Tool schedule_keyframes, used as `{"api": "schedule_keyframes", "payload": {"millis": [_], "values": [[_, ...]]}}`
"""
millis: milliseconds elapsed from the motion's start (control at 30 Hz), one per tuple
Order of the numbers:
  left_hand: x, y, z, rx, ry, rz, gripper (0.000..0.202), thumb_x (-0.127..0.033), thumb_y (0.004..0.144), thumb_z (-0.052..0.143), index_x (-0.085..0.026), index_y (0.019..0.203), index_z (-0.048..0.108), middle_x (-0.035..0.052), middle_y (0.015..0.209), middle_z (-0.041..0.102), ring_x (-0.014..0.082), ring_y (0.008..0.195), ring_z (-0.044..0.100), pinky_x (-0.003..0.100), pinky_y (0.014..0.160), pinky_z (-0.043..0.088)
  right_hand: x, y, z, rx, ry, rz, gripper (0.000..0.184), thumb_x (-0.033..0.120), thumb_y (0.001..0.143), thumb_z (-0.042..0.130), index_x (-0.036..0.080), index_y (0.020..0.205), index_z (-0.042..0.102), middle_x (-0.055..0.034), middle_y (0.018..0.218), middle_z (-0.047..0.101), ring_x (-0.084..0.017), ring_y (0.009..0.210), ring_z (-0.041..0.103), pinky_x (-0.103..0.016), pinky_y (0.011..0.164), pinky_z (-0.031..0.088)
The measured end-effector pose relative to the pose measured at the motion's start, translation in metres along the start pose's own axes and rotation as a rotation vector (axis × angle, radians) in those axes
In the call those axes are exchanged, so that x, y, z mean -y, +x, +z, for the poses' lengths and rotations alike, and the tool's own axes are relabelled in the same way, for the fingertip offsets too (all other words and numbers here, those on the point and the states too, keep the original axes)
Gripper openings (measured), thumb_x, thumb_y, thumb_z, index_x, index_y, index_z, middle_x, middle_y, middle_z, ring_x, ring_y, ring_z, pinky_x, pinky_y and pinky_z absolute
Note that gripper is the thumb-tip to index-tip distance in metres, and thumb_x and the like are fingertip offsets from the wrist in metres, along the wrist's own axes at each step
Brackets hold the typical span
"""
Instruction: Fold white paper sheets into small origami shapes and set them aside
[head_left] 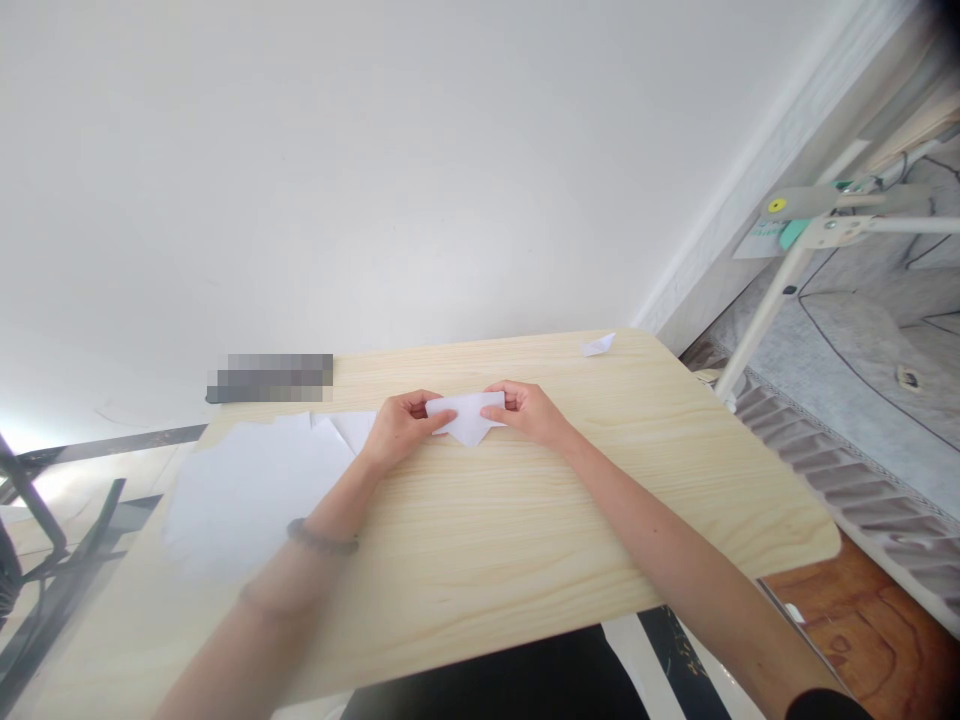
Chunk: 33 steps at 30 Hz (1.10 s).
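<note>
A small piece of folded white paper (470,415) is held just above or on the wooden table (480,540), with a straight top edge and a pointed flap hanging at its lower middle. My left hand (403,428) pinches its left end, thumb in front and fingers behind. At the right end, my right hand (529,412) grips it the same way. Both thumbs point inward across the front of the paper. The fingers behind it are partly hidden.
White paper sheets (240,490) lie loosely stacked at the left, partly under my left forearm. A small folded paper piece (598,345) rests near the far right corner. A blurred-out dark object (270,380) sits at the far left edge, against the wall (420,180). A white metal frame (772,300) stands at right.
</note>
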<state>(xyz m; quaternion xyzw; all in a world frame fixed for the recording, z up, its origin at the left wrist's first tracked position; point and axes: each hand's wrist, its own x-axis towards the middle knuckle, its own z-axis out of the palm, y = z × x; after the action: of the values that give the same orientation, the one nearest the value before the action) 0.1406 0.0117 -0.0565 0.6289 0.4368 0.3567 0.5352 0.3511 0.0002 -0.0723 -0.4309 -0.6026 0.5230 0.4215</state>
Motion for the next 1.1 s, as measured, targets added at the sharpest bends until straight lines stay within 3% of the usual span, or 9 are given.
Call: {"api": "schedule_keyframes", "payload": {"millis": [167, 567, 900, 1100], "values": [[-0.0024, -0.0006, -0.0041, -0.024, 0.003, -0.030, 0.038, -0.037, 0.062, 0.067, -0.012, 0.090, 0.062, 0.0070, 0.081, 0.067, 0.0188, 0.074, 0.061, 0.029, 0.070, 0.047, 0.0028, -0.0008, -0.0054, -0.035, -0.065, 0.012, 0.033, 0.030, 0.067, 0.063, 0.015, 0.097, 0.060, -0.0059, 0.089, 0.066, -0.017, 0.081, 0.061, -0.029, 0.073, 0.048], [0.0005, 0.0004, -0.0048, 0.075, -0.110, -0.002, 0.035, -0.032, 0.065, 0.065, -0.012, 0.093, 0.057, 0.0064, 0.088, 0.065, 0.0169, 0.077, 0.061, 0.030, 0.074, 0.047, 0.0043, -0.0018, -0.0041, -0.104, -0.006, 0.019, 0.035, 0.033, 0.064, 0.065, 0.015, 0.094, 0.062, -0.0052, 0.084, 0.067, -0.017, 0.077, 0.063, -0.030, 0.071, 0.050], [0.0000, -0.0006, -0.0031, 0.073, -0.016, 0.014, 0.033, -0.040, 0.066, 0.064, -0.014, 0.086, 0.061, 0.0047, 0.084, 0.066, 0.0171, 0.076, 0.060, 0.028, 0.071, 0.046, 0.0013, -0.0008, -0.0029, -0.041, -0.081, 0.042, 0.028, 0.036, 0.064, 0.065, 0.014, 0.081, 0.062, -0.0028, 0.077, 0.064, -0.016, 0.072, 0.061, -0.028, 0.065, 0.049], [-0.0007, 0.0007, -0.0047, 0.027, -0.018, 0.012, 0.032, -0.039, 0.064, 0.066, -0.013, 0.082, 0.062, 0.0045, 0.083, 0.066, 0.0163, 0.075, 0.059, 0.028, 0.072, 0.045, -0.0004, -0.0008, -0.0060, 0.017, -0.051, 0.052, 0.032, 0.027, 0.067, 0.063, 0.014, 0.096, 0.061, -0.0061, 0.087, 0.066, -0.016, 0.077, 0.062, -0.029, 0.071, 0.049]]}}
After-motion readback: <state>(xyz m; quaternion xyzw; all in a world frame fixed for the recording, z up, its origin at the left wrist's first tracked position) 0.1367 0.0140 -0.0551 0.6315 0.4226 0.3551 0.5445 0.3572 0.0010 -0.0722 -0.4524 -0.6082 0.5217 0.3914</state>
